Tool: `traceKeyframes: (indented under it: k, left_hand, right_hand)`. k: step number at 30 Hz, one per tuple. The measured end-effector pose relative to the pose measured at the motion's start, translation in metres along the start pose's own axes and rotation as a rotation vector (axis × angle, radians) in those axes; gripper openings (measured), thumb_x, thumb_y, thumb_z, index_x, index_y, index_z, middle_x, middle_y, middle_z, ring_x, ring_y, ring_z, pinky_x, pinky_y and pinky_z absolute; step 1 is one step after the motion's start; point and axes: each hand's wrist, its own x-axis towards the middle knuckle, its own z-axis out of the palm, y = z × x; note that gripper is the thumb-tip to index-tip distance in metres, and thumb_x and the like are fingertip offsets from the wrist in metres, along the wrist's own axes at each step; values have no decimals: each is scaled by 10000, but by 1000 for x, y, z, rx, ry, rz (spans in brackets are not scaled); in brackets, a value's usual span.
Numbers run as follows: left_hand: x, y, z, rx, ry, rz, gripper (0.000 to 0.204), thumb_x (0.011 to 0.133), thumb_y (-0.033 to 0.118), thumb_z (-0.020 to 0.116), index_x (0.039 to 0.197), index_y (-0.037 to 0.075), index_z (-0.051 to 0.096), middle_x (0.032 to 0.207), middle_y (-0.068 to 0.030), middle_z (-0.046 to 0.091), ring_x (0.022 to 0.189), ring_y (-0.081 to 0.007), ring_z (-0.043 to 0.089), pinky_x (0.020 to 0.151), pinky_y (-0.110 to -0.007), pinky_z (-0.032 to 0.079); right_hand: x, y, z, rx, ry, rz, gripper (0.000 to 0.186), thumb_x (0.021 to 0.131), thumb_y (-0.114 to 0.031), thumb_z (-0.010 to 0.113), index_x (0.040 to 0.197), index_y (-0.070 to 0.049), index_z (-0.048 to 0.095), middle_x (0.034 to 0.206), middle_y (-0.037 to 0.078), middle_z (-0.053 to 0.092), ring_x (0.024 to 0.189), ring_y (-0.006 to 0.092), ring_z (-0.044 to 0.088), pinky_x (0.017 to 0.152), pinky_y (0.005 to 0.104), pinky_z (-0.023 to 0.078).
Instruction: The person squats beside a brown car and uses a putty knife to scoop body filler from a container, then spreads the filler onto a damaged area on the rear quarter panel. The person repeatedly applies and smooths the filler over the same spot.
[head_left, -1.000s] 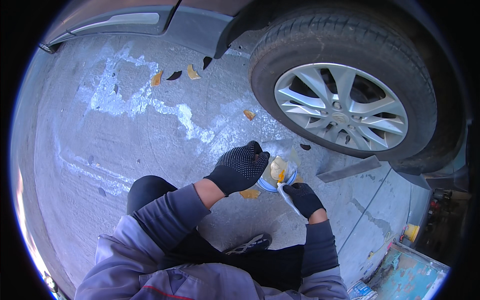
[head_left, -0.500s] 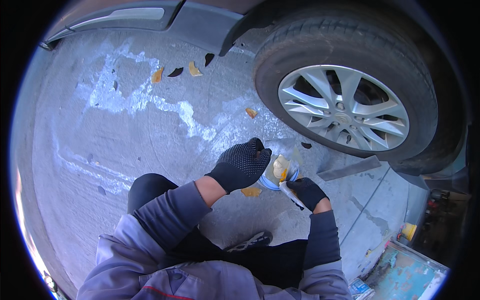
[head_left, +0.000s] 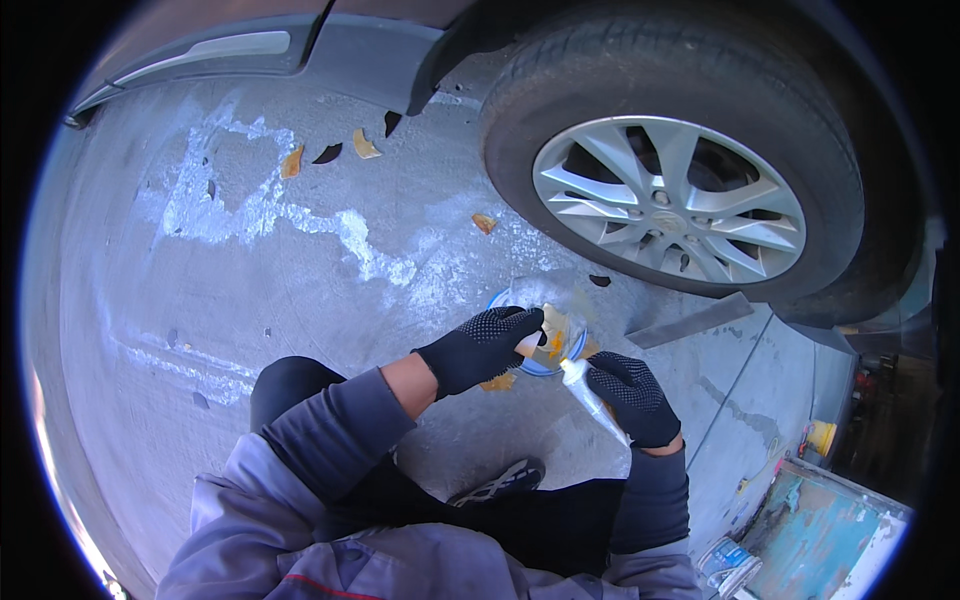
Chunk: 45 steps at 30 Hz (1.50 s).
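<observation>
Both my hands wear black gloves with pale dots. My left hand (head_left: 485, 345) pinches a small pale piece (head_left: 528, 343), whose kind I cannot make out, above a round, blue-rimmed container (head_left: 543, 371). Inside that container lie a beige mass and a streak of orange-yellow paste (head_left: 556, 345). On its right side, my right hand (head_left: 636, 398) is wrapped round a white squeeze tube (head_left: 597, 402). The tube tilts with its nozzle end toward the container, near my left hand. My left hand hides part of the container.
A car wheel (head_left: 668, 215) stands just beyond, with a grey flat strip (head_left: 690, 320) beneath it. Several yellowish and dark shards, such as one orange shard (head_left: 484, 223), lie on the concrete. At the lower right are a worn turquoise box (head_left: 825, 535) and a small bucket (head_left: 728, 565).
My right hand has turned, bringing the white tube into fuller view with its nozzle end up. My left hand has lowered over the container, and the pale piece now shows in it.
</observation>
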Motion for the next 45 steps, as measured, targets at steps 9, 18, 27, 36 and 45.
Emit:
traceKeyframes:
  k: [9,18,27,36,45]
  left_hand:
    - [-2,13,19,-433,-106,-253,350,1026,305,594,1277,67,647,1021,-69,666,828,-113,604,705,-253,505]
    - [11,7,31,164,-80,414,367,1041,183,594,1390,78,548,1326,-229,607,1164,-384,631,1025,-451,510]
    - [19,28,40,-19,-50,389,643,983,168,667,1558,105,386,1460,-223,524,1272,-383,595,1100,-452,480]
    - [23,36,43,-114,-85,266,658,990,292,682,1547,76,405,1378,-214,569,1217,-318,622,1079,-453,484]
    - [31,50,47,17,-154,281,671,932,130,692,1543,103,416,1463,-213,505,1390,-376,482,1179,-451,386]
  right_hand:
    - [25,-25,5,317,-115,275,244,985,-174,689,1182,-32,703,1060,175,727,929,319,726,795,380,567]
    - [-5,-8,15,324,-43,298,282,902,-141,752,1154,-22,711,1040,236,724,920,359,725,811,414,566]
    - [-49,13,18,201,91,72,359,891,-16,723,1242,-92,708,1175,193,698,1003,368,697,856,422,571]
    - [-52,10,11,440,-36,397,333,905,-34,723,1235,-76,705,1147,202,702,978,370,702,846,418,571]
    - [-70,22,13,300,1,264,302,922,-46,694,1223,-63,704,1129,212,701,941,374,702,826,423,576]
